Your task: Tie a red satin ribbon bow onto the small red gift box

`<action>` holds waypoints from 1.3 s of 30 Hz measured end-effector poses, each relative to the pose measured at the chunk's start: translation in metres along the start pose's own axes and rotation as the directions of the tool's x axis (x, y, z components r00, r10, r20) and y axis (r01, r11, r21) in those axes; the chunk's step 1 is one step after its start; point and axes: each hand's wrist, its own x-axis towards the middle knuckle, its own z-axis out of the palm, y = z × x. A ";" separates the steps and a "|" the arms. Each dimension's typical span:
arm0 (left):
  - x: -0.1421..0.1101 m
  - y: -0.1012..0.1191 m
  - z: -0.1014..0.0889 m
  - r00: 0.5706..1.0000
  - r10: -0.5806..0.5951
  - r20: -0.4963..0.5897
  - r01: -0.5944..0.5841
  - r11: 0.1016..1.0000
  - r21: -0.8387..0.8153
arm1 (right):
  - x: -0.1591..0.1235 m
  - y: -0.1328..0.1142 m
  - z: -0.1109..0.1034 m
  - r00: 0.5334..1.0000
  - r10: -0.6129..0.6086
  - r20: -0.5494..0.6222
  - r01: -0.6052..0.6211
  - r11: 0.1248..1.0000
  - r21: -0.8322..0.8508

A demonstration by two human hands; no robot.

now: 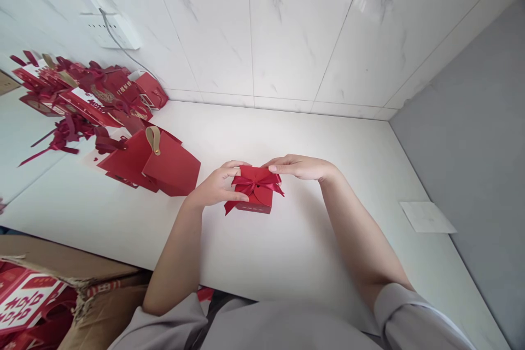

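A small red gift box (pixel 254 205) sits on the white table in front of me, with a dark red satin ribbon (pixel 258 181) tied in a bow across its top. My left hand (pixel 219 183) grips its left side, thumb at the front and fingers reaching behind. At the back right corner, my right hand (pixel 297 167) has its thumb on the top edge and its fingers along the back; their tips are partly hidden. One ribbon tail hangs down at the box's front left, another sticks out at the right.
Left of the box stands a larger red gift box (pixel 174 167) with a beige strap, beside a pile of red boxes (pixel 102 87) with ribbons. A torn cardboard carton (pixel 110 311) holds more red packaging at lower left. A white sheet (pixel 426 217) lies at right, near a grey panel (pixel 471 104).
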 end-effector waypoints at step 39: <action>0.006 -0.006 0.010 0.963 0.147 -0.227 -0.179 0.975 -0.129 | -0.011 -0.015 -0.001 0.997 -0.082 0.016 0.082 0.996 -0.038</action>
